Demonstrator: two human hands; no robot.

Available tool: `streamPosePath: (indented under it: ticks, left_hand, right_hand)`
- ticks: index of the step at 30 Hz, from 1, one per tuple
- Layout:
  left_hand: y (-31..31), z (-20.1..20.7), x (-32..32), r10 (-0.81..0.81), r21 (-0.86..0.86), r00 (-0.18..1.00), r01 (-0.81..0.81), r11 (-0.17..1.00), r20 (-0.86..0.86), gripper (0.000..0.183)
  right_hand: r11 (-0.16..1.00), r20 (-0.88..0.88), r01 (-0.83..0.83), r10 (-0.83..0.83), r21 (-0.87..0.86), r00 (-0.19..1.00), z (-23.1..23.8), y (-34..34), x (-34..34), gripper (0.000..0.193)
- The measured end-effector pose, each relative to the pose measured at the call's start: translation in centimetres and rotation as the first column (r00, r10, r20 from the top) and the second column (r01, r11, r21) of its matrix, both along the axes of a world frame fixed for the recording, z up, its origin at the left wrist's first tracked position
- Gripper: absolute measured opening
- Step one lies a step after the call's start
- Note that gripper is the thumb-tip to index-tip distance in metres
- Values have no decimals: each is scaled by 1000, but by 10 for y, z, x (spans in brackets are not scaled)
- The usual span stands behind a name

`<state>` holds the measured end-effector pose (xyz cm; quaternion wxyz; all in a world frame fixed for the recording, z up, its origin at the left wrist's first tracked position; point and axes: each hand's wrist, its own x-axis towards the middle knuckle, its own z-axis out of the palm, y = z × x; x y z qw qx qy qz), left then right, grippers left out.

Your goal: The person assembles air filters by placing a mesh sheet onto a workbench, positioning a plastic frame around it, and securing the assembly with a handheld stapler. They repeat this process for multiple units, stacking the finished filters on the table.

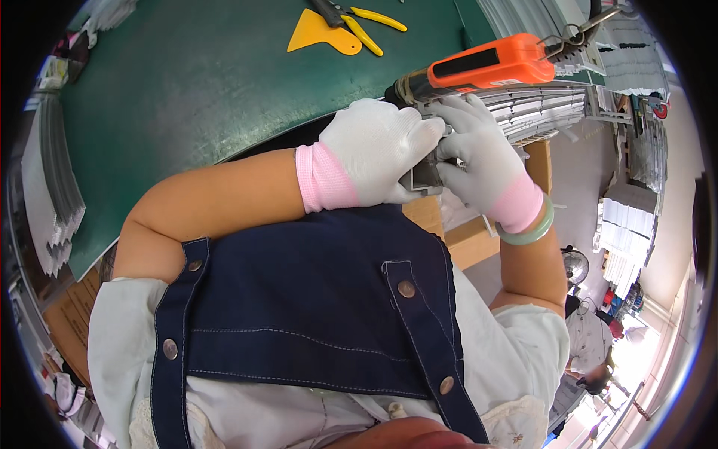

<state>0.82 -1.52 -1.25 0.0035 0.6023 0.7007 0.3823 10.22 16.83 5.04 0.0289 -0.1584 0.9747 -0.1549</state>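
Observation:
My left hand (378,153), in a white glove with a pink cuff, is closed round a short silver metal profile (426,178) in front of my chest. From the other side my right hand (479,153), gloved the same way, presses its curled fingers against this piece. Much of the profile is hidden by both hands. Just beyond my fingers an orange electric screwdriver (486,66) hangs tilted from a metal hook (576,37). Its dark nose points down left, close above my left knuckles. Neither hand grips its body.
On the green tabletop (194,90) lie yellow-handled pliers (363,34) and a yellow triangular scraper (318,34). Stacked white metal strips (538,112) stand at the right, more strips (48,187) at the left. A cardboard box (475,241) sits below my right hand. Another person (591,337) is further off right.

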Motion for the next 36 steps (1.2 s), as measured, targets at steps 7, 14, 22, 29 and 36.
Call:
streamPosePath:
  ticks: [7,14,22,29,36]
  left_hand:
    - [-1,1,-5,5,19,1000,-5,1000,13,73]
    - [2,3,-5,1,3,998,-1,1000,60,73]
    - [2,1,-4,10,26,997,-12,1000,77,75]
    - [1,2,-4,29,10,999,-29,1000,41,76]
    - [1,2,-4,20,26,999,-22,999,43,75]
  right_hand:
    - [904,-131,271,-328,-330,935,4,-15,31,10]
    - [959,-240,233,-268,-162,933,-3,-19,39,22]
    - [987,-254,162,-160,-13,954,0,-26,50,44]
    - [959,-269,213,-259,-186,928,-15,-21,58,45]
    - [954,-305,246,-288,-169,908,-4,-19,57,29]
